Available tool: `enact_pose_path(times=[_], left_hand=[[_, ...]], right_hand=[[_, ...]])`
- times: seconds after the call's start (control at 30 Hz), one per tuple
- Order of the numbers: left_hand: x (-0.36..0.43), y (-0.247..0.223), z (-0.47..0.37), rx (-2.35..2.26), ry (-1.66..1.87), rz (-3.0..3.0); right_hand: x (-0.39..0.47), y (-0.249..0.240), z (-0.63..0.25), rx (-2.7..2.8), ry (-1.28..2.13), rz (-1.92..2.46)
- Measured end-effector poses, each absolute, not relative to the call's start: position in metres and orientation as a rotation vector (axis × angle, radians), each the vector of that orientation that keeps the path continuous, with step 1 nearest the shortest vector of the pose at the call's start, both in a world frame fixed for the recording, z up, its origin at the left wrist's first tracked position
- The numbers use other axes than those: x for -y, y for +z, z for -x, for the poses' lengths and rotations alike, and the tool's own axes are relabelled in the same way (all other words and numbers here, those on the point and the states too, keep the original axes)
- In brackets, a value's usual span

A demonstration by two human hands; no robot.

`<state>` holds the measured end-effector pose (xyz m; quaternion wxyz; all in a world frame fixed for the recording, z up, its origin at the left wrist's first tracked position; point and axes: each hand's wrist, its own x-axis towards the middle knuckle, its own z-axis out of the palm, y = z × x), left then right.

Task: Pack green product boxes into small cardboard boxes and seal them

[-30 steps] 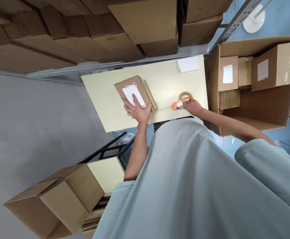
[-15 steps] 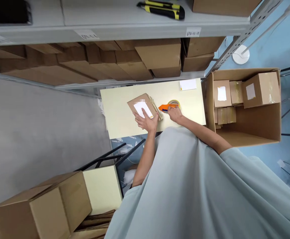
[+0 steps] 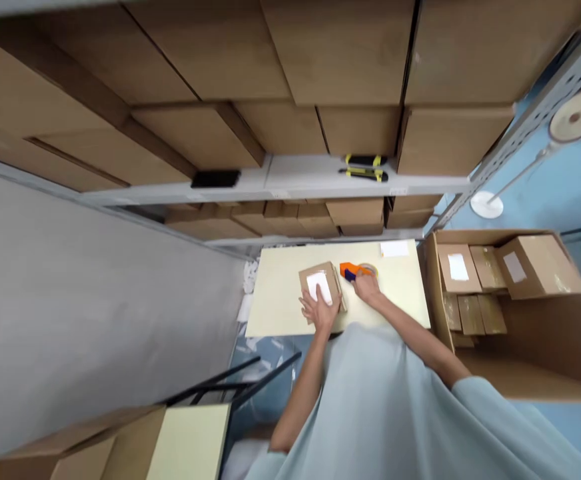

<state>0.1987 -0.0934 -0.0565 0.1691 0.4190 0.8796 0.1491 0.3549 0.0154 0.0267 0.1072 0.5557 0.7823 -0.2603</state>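
Note:
A small brown cardboard box (image 3: 335, 279) with a white label (image 3: 319, 285) on top rests on the pale table (image 3: 276, 293). Across its near part lies my left hand (image 3: 321, 309), fingers spread over the top and the thumb at the right side, gripping it. Just right of the box, my right hand (image 3: 367, 285) is closed around an orange and blue tape dispenser (image 3: 349, 270). A roll of tape (image 3: 369, 268) shows at the dispenser's far end, partly hidden by it. The dispenser and the box are apart.
A large open carton (image 3: 545, 340) with several taped boxes stands at the table's right. White paper labels (image 3: 394, 249) lie at the far right corner. Shelves of cartons (image 3: 350, 130) rise beyond, holding utility knives (image 3: 365, 174) and a black flat item (image 3: 215, 179). A grey wall is left.
The view has tilted up, so more shelving shows and the table sits lower. The box looks slightly turned under my left hand. My right hand still holds the tape dispenser.

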Motion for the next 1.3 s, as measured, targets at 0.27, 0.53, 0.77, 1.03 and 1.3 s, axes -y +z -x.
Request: enact_pose_path(times=[0.27, 0.53, 0.77, 1.03, 1.3], left_hand=[[-0.03, 0.038, -0.178, -1.978, 1.205, -2.032], [-0.175, 0.142, -0.131, -1.988, 1.303, -1.952], [-0.184, 0.133, -0.119, -1.912, 1.292, -1.857], [-0.071, 0.068, -0.135, -2.015, 1.413, -1.623], [0.116, -0.038, -0.145, -2.279, 1.06, -1.135]], right_hand=[[-0.11, 0.119, -0.325, -2.732, -0.762, -1.614], [-0.236, 0.248, -0.26, -2.871, -0.532, -1.561], [-0.275, 0.249, -0.232, -2.767, -0.499, -1.594], [-0.26, 0.192, -0.248, -3.023, -0.395, -1.77], [-0.078, -0.05, -0.351, -2.574, -1.722, -1.725]])
